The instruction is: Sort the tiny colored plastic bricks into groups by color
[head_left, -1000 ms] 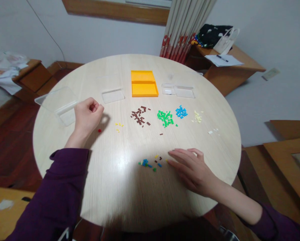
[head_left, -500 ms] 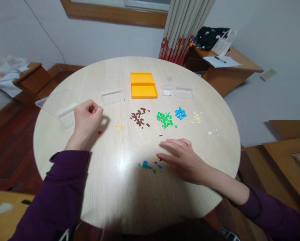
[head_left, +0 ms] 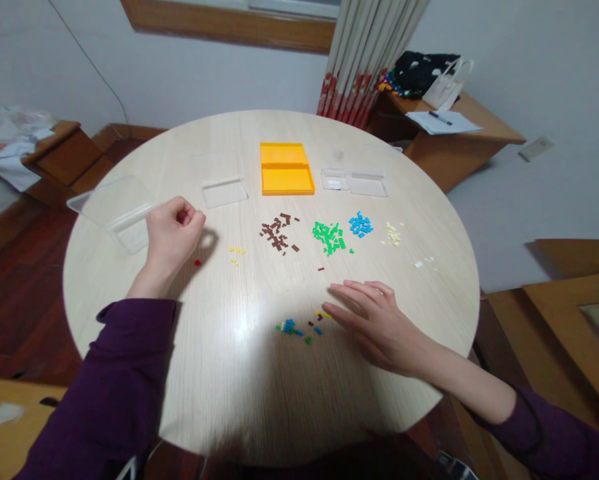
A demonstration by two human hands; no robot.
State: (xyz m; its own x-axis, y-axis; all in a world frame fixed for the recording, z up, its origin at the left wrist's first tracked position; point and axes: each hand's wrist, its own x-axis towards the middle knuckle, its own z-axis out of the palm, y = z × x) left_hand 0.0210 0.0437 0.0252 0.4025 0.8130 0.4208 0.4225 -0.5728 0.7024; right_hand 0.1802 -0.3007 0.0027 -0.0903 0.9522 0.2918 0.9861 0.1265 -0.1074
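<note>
My left hand (head_left: 172, 233) is closed above the table's left side, near a red piece (head_left: 197, 263); whatever its curled fingers hold, if anything, is too small to make out. My right hand (head_left: 374, 320) hovers with its fingers apart, just right of small yellow pieces (head_left: 323, 315). Beside these lie a small blue piece (head_left: 318, 331), dark brown bits and a green piece (head_left: 308, 340). A blue and green cluster (head_left: 289, 326) sits to their left. Farther back are piles of brown pieces (head_left: 277, 233), green pieces (head_left: 329, 238), blue pieces (head_left: 361, 225) and cream pieces (head_left: 393, 235).
An open orange case (head_left: 287, 179) stands at the back of the round table (head_left: 219, 387). Clear boxes (head_left: 225, 193) flank it, with a larger clear one (head_left: 129, 230) behind my left hand. Yellow bits (head_left: 236, 251) and white bits (head_left: 419, 265) lie farther out.
My right hand has shifted slightly to the right, away from the small pieces, and more of the yellow ones now show. My left hand has stayed almost still.
</note>
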